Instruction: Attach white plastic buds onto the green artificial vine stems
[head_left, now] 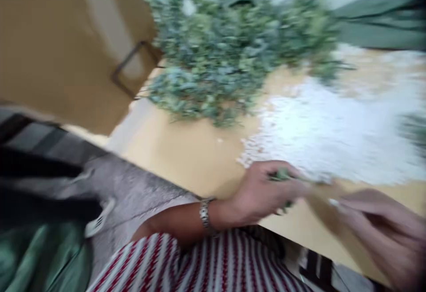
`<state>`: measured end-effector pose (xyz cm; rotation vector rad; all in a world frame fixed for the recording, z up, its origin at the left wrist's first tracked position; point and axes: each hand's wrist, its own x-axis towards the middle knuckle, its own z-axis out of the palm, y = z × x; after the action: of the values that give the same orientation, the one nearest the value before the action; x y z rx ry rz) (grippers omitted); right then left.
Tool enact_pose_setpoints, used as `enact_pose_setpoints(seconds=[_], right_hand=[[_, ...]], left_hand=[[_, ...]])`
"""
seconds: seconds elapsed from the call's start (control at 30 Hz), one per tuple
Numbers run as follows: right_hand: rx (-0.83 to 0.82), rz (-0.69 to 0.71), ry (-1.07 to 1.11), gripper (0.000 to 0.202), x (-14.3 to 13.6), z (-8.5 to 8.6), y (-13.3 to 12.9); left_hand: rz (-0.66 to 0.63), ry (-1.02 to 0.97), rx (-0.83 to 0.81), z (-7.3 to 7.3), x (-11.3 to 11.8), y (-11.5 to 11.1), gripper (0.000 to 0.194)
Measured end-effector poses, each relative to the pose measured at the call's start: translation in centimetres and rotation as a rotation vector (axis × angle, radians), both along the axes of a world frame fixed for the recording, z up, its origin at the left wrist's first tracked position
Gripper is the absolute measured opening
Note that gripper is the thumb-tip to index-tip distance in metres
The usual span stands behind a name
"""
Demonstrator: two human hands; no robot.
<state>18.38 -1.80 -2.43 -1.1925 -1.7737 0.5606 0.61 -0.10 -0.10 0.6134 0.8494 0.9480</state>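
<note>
The view is tilted and blurred. My left hand [262,192], a metal watch on its wrist, is closed around a small green sprig [281,176] at the near edge of a tan table [186,150]. My right hand [382,234] comes in from the lower right, fingers reaching toward the left hand; whether it holds anything is lost in the blur. A big heap of green leafy sprigs [239,57] lies at the far side of the table. A spread of small white bits [333,128] covers the table just beyond my hands.
A brown cardboard box [66,43] with a handle cut-out fills the upper left. Green cloth [382,21] lies at the far right. Grey floor [133,194], a dark bag strap and a green bag [40,252] are at the lower left.
</note>
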Motion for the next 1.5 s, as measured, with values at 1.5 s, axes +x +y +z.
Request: enact_pose_setpoints(seconds=[1.5], right_hand=[[-0.212,-0.041,0.823,0.007,-1.6,-1.6,-0.5]], left_hand=[[0.063,0.436,0.362,-0.2,4.2,0.0,0.014]])
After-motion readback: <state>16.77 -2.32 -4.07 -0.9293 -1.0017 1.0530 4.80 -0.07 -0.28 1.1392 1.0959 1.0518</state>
